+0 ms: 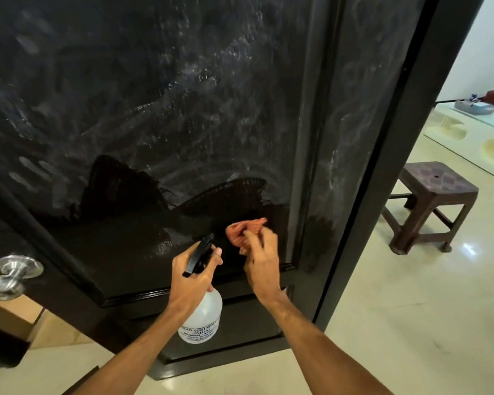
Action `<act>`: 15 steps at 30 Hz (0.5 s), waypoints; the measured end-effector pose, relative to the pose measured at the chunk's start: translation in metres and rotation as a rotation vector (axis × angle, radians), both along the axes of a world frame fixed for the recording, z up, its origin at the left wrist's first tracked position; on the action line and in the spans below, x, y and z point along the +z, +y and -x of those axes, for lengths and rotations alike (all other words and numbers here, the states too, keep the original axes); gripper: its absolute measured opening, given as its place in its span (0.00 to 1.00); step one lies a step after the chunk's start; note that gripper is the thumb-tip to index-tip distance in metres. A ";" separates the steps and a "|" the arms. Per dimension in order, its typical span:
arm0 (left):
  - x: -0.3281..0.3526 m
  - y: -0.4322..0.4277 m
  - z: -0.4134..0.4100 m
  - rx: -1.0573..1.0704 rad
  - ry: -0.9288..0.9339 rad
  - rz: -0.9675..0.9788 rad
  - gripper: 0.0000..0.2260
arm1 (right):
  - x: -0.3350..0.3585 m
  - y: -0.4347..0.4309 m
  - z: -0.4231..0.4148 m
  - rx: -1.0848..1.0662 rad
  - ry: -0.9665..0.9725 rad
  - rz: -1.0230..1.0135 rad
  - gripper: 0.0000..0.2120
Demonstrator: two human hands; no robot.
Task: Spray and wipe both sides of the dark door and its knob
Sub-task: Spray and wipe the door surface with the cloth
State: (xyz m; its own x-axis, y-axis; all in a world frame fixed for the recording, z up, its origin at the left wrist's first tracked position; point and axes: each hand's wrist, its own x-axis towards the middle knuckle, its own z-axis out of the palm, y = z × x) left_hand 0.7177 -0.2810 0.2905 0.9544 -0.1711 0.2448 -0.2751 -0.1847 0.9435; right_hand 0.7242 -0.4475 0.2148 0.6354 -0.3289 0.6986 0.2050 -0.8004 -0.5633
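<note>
Dark door (154, 95) showing streaky haze; left hand (191, 276) gripping spray bottle (203, 315), right hand (261, 263) clutching cloth (241, 232) lower ctr; knob (5, 283), other side prob. pending.

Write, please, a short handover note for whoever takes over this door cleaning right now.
Left grip: holds the spray bottle by its trigger head, nozzle toward the door.
Right grip: pinches the orange cloth, bunched, at the lower panel.
Done: this face is sprayed. Dark wet patches lie around the cloth, and hazy streaks cover the panel above.
Left: probably wiping out those streaks, then the metal knob at the left edge, and the door's other face, which is not in view.
</note>
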 end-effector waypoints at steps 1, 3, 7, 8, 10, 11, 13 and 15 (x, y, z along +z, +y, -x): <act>0.000 -0.003 0.001 -0.001 -0.002 -0.001 0.04 | -0.004 -0.002 0.001 0.024 0.018 0.060 0.29; 0.002 -0.009 0.001 0.000 -0.005 0.006 0.04 | -0.002 -0.016 0.003 -0.058 -0.022 -0.077 0.24; 0.002 -0.007 0.001 0.029 -0.008 0.004 0.04 | 0.003 -0.036 0.001 -0.269 -0.110 -0.479 0.26; 0.001 -0.005 0.002 0.044 -0.004 -0.001 0.05 | 0.005 -0.031 0.000 -0.247 -0.113 -0.446 0.26; -0.002 0.002 0.006 0.075 0.005 -0.004 0.05 | 0.010 -0.009 -0.005 -0.132 -0.104 -0.284 0.26; -0.001 0.007 0.007 0.093 0.007 -0.004 0.05 | 0.015 0.005 -0.008 -0.040 -0.085 -0.175 0.24; 0.003 0.018 0.007 0.126 0.002 0.002 0.05 | 0.026 0.032 -0.017 0.134 0.004 0.092 0.24; 0.008 0.030 0.005 0.157 -0.014 0.015 0.04 | 0.036 0.048 -0.025 0.263 0.085 0.332 0.26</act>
State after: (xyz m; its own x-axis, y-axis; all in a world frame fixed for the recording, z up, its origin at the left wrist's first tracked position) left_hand 0.7124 -0.2515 0.2984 0.9656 -0.0158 0.2595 -0.2569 -0.2125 0.9428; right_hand 0.7489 -0.3994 0.2507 0.7275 0.0855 0.6808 0.3900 -0.8679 -0.3077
